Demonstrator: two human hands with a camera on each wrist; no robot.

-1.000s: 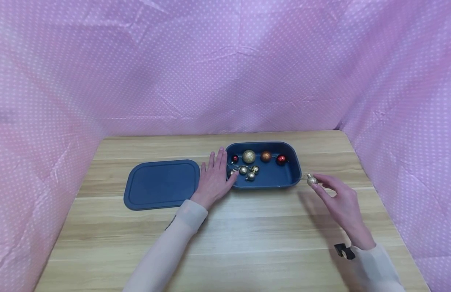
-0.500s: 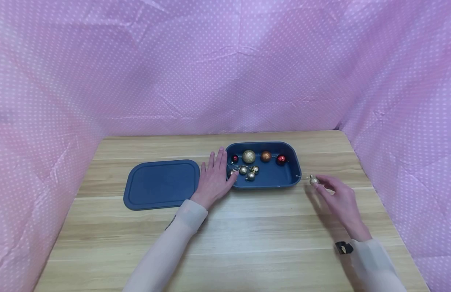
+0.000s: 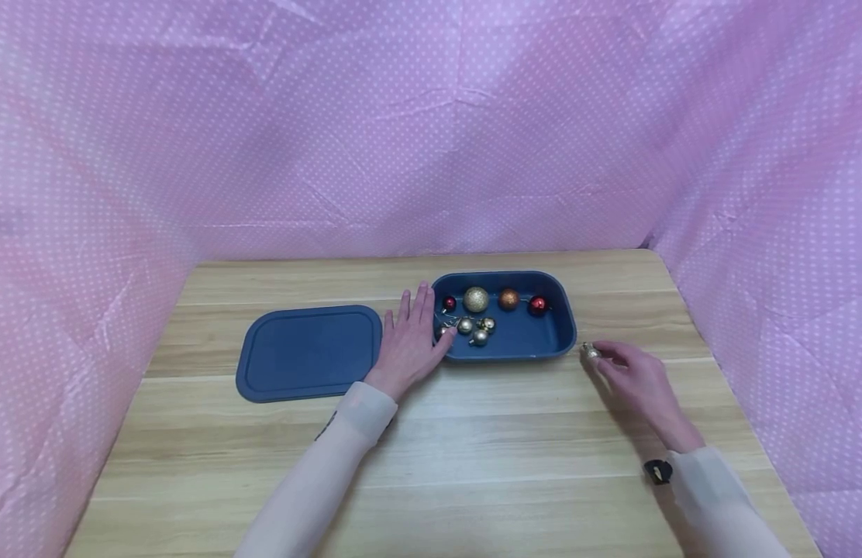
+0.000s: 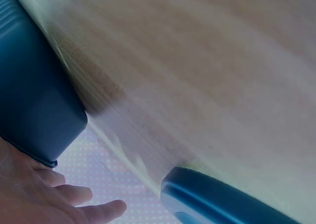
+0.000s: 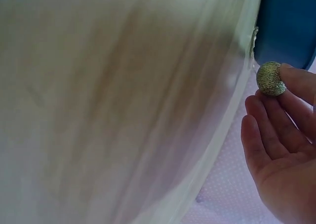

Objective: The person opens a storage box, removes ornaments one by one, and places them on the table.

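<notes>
My right hand (image 3: 636, 384) pinches a small gold glitter Christmas bauble (image 5: 270, 79) between thumb and fingertips, low over the table just right of the box. With fingers straight, my left hand (image 3: 410, 345) rests against the left end of the dark blue box (image 3: 532, 345), its thumb over the rim. Inside the box lie a large gold glitter bauble (image 3: 476, 299), an orange bauble (image 3: 508, 299), a red bauble (image 3: 538, 305) and a small dark red one (image 3: 449, 303). Several small gold baubles (image 3: 479, 337) cluster at its left, one partly hidden by my thumb.
A dark blue lid (image 3: 308, 353) lies flat on the wooden table (image 3: 445, 473), left of my left hand. Pink dotted cloth (image 3: 431, 155) hangs behind the table and along both sides.
The right hand has moved slightly down and to the left with the gold bauble, whose string no longer shows stretched toward the box. My left hand and the box have stayed put.
</notes>
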